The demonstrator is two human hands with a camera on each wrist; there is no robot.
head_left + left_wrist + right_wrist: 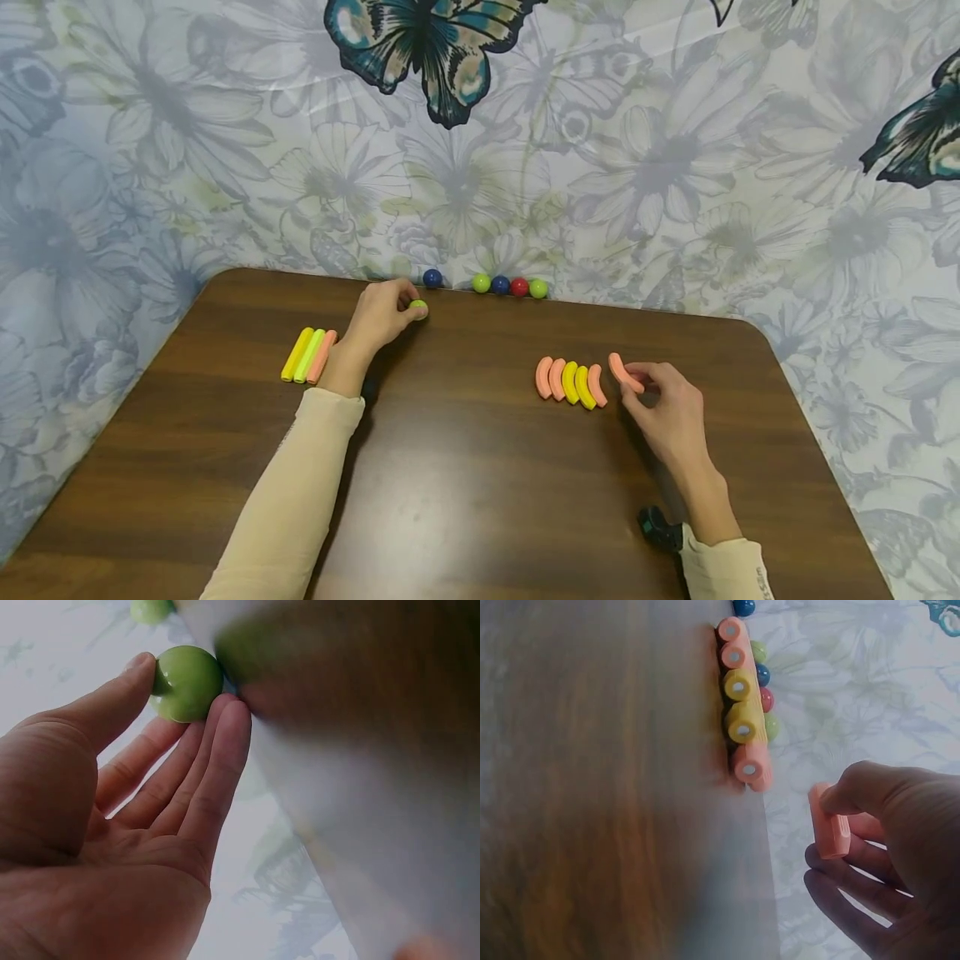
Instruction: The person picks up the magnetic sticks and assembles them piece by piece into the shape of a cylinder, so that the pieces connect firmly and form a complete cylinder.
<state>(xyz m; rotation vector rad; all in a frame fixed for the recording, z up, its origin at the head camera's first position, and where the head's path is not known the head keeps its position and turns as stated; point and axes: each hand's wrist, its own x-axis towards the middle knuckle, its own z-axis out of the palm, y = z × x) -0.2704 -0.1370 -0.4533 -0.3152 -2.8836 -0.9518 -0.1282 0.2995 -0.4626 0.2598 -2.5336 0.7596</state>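
Near the back edge of the table, my left hand (377, 317) pinches a green ball (187, 682) between thumb and fingertips. A blue ball (432, 278) sits just behind it. On the right side, my right hand (670, 410) holds a curved pink stick (830, 825) between thumb and fingers, slightly apart from a row of curved sticks. That row has pink sticks (543, 378) at both ends and two yellow ones (571, 382) between them. White round spots show on the row's near ends in the right wrist view.
Along the back edge stand a green ball (481, 283), a blue ball (500, 285), a red ball (519, 287) and another green ball (538, 288). Straight yellow (297, 354), light green (310, 356) and pink sticks (322, 357) lie beside the left wrist. Patterned cloth (465, 183) hangs behind the brown table (450, 467).
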